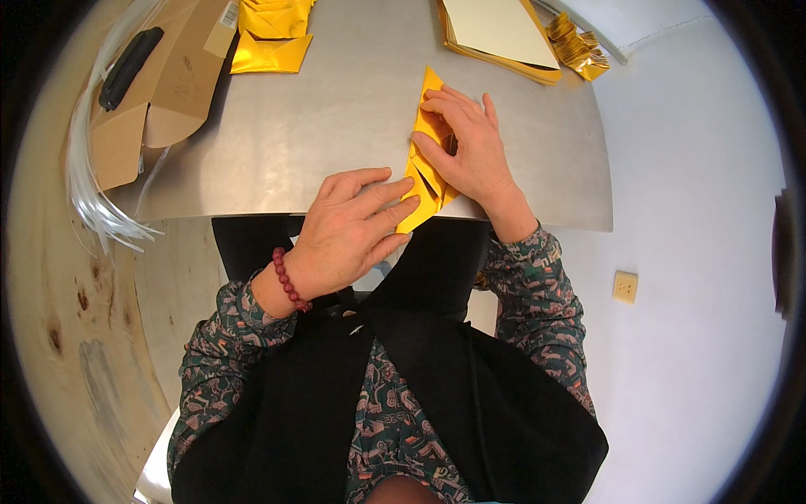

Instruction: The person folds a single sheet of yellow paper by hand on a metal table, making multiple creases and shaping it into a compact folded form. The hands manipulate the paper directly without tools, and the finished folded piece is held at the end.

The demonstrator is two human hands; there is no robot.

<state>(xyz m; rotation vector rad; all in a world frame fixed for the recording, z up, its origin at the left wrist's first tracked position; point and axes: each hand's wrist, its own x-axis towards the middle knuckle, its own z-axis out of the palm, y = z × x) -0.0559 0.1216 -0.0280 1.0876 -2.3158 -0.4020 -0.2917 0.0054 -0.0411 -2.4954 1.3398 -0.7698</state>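
A folded sheet of gold paper [426, 200] lies slantwise at the table's front edge, one pointed end away from me and its lower end jutting past the edge. My left hand [340, 228], a dark red bead bracelet at its wrist, holds that lower end with fingertips on top and the thumb by its corner. My right hand [472, 144] is bent over the upper part, its thumb and fingers pressing on the paper. Folds gape a little between the two hands. The part beneath my right palm is hidden.
Folded gold pieces [270, 52] are stacked at the far left, beside an open cardboard box [180, 84] with a black object on it. Clear plastic strips [88, 189] hang over the left side. Far right are a paper stack [499, 38] and crumpled gold foil [578, 52].
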